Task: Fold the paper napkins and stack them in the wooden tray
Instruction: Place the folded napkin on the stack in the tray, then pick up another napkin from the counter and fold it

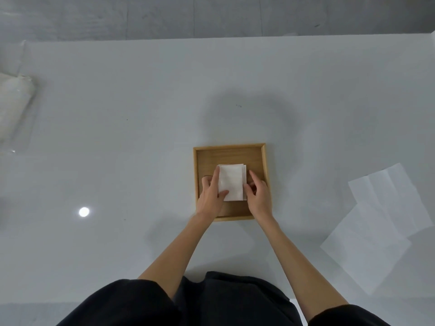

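- I see the stack of folded white paper napkins [231, 182] in the square wooden tray [229, 147], frame centre.
- The left hand [210, 194] pinches its lower-left corner. The right hand [259, 196] touches its right edge, but I cannot tell whether its fingers [254, 177] grip.
- Risk: an uneven release could skew the offset layers.

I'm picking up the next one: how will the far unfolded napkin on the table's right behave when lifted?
Probably floppy: the unfolded napkin looks thin, with soft creases, so it should droop from any grip. Likely light; a push may wrinkle or slide it on the glossy table, perhaps disturbing the second sheet overlapping it.
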`<move>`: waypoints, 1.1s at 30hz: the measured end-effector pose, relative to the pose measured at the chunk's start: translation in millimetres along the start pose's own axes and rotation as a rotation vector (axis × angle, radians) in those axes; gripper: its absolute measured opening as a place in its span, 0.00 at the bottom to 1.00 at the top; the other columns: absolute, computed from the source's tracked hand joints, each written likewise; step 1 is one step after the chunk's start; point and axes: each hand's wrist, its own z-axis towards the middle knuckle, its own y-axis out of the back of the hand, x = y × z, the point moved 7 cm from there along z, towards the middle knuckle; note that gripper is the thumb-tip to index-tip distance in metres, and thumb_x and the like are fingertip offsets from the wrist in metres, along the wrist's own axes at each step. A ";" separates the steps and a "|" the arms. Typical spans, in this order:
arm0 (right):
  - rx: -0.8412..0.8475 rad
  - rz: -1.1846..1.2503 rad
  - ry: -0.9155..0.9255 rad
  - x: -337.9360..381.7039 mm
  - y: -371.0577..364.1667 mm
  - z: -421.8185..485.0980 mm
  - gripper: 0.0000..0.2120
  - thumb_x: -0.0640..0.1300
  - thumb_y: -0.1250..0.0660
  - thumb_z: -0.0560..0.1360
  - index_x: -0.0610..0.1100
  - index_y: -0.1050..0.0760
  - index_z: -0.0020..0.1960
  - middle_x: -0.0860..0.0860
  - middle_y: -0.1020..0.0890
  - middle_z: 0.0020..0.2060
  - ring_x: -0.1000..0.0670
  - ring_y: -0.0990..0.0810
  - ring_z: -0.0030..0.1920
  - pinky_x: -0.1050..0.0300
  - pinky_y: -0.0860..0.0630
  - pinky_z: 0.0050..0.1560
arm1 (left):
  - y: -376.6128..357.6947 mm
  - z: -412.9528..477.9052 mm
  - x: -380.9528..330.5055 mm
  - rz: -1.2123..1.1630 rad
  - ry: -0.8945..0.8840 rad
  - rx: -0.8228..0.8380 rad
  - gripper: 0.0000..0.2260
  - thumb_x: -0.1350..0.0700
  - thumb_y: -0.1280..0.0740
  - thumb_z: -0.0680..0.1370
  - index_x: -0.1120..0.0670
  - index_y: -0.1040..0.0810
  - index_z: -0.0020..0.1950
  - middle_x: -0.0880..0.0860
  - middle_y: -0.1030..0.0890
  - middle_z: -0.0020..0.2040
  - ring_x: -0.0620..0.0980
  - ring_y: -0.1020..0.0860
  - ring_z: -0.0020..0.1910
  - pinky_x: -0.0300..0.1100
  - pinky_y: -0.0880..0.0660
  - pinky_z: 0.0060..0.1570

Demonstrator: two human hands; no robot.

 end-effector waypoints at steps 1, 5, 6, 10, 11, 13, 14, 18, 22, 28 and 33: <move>0.008 0.011 -0.014 0.9 0.7 0.4 0.24 0.47 0.38 0.83 0.48 0.36 0.78 0.46 0.22 0.56 0.48 0.23 0.55 0.49 0.22 0.59 | 3.7 -3.2 -1.3 -0.018 0.013 -0.021 0.34 0.56 0.34 0.81 0.45 0.48 0.82 0.53 0.33 0.63 0.51 0.24 0.51 0.47 0.23 0.53; 0.084 0.150 -0.051 7.1 11.0 -9.2 0.22 0.46 0.39 0.84 0.46 0.33 0.77 0.45 0.18 0.56 0.44 0.19 0.55 0.47 0.22 0.61 | 22.0 -17.5 -19.1 0.038 -0.054 -0.217 0.20 0.59 0.40 0.83 0.54 0.34 0.76 0.55 0.24 0.63 0.57 0.25 0.60 0.49 0.27 0.60; 0.077 0.175 -0.025 8.5 21.3 -16.8 0.20 0.44 0.39 0.84 0.46 0.30 0.75 0.46 0.17 0.54 0.46 0.18 0.52 0.49 0.21 0.60 | 22.1 -21.8 -27.2 0.052 -0.088 -0.239 0.18 0.60 0.41 0.83 0.55 0.32 0.74 0.55 0.23 0.63 0.57 0.26 0.61 0.48 0.27 0.60; -0.066 0.299 0.034 -9.3 81.8 -60.3 0.18 0.31 0.35 0.79 0.44 0.22 0.66 0.48 0.18 0.56 0.53 0.19 0.55 0.63 0.23 0.62 | 0.4 -34.2 -74.6 0.083 -0.190 -0.180 0.17 0.61 0.40 0.84 0.56 0.29 0.73 0.54 0.20 0.55 0.55 0.24 0.57 0.46 0.27 0.58; -0.124 0.348 0.001 -23.0 99.1 -72.7 0.20 0.28 0.35 0.77 0.43 0.21 0.65 0.48 0.19 0.59 0.52 0.20 0.59 0.65 0.25 0.63 | -9.9 -36.0 -89.5 0.088 -0.218 -0.161 0.18 0.64 0.38 0.82 0.56 0.28 0.73 0.53 0.21 0.51 0.55 0.24 0.55 0.46 0.27 0.57; -0.257 0.467 -0.142 -63.8 135.4 -98.8 0.22 0.24 0.35 0.75 0.42 0.21 0.64 0.47 0.21 0.62 0.50 0.22 0.62 0.65 0.26 0.62 | -36.7 -41.6 -122.2 0.085 -0.255 -0.116 0.22 0.72 0.37 0.76 0.58 0.24 0.68 0.55 0.22 0.54 0.55 0.25 0.56 0.45 0.26 0.59; -0.319 0.528 -0.241 -87.8 152.7 -111.5 0.22 0.24 0.35 0.75 0.43 0.21 0.64 0.47 0.22 0.63 0.48 0.22 0.63 0.62 0.24 0.60 | -50.6 -45.5 -138.4 0.070 -0.266 -0.102 0.23 0.75 0.37 0.73 0.59 0.22 0.65 0.56 0.22 0.60 0.54 0.25 0.59 0.41 0.27 0.61; -0.484 0.698 -0.495 -181.8 225.0 -151.3 0.25 0.22 0.33 0.73 0.45 0.19 0.63 0.41 0.21 0.61 0.43 0.21 0.59 0.56 0.24 0.54 | -112.0 -64.7 -195.8 -0.134 -0.185 -0.006 0.26 0.80 0.41 0.72 0.49 0.22 0.53 0.58 0.28 0.71 0.51 0.25 0.57 0.39 0.24 0.54; -0.526 0.648 -0.602 -259.4 287.9 -162.9 0.22 0.24 0.33 0.74 0.43 0.19 0.63 0.42 0.22 0.63 0.43 0.23 0.60 0.50 0.25 0.61 | -187.6 -71.5 -237.8 -0.023 -0.138 0.186 0.24 0.79 0.37 0.73 0.59 0.22 0.63 0.60 0.34 0.71 0.54 0.23 0.49 0.51 0.20 0.58; -0.578 0.401 -0.734 -323.3 315.8 -151.6 0.11 0.43 0.35 0.81 0.37 0.21 0.58 0.43 0.17 0.51 0.45 0.21 0.47 0.51 0.24 0.50 | -285.1 -77.8 -259.3 0.485 -0.121 0.370 0.29 0.40 0.33 0.79 0.56 0.31 0.74 0.57 0.29 0.72 0.60 0.30 0.70 0.53 0.32 0.68; -0.431 0.217 -0.822 -329.4 303.9 -144.0 0.16 0.48 0.31 0.78 0.40 0.28 0.61 0.45 0.22 0.56 0.43 0.20 0.54 0.53 0.27 0.46 | -309.4 -85.1 -225.3 0.623 -0.020 0.273 0.27 0.46 0.35 0.82 0.57 0.38 0.74 0.58 0.27 0.69 0.60 0.28 0.68 0.54 0.29 0.65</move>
